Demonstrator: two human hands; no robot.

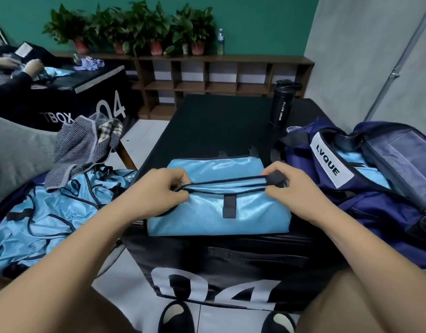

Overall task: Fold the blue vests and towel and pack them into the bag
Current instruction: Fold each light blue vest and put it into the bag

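A light blue vest [216, 212] lies partly folded on the black table [212, 126] in front of me. My left hand [159, 191] pinches its dark-trimmed upper edge on the left. My right hand [286, 186] pinches the same edge on the right. The navy bag [380, 207] stands open at the right, with blue fabric [365, 169] showing inside. More blue vests [46, 217] lie in a loose heap on the chair at the left. A grey striped towel [84, 145] is crumpled above that heap.
A black sport bottle [282, 104] stands at the table's far right, behind the bag. A wooden shelf [207, 75] with potted plants lines the back wall. At the far left another person's hands [20, 66] work at a second black table.
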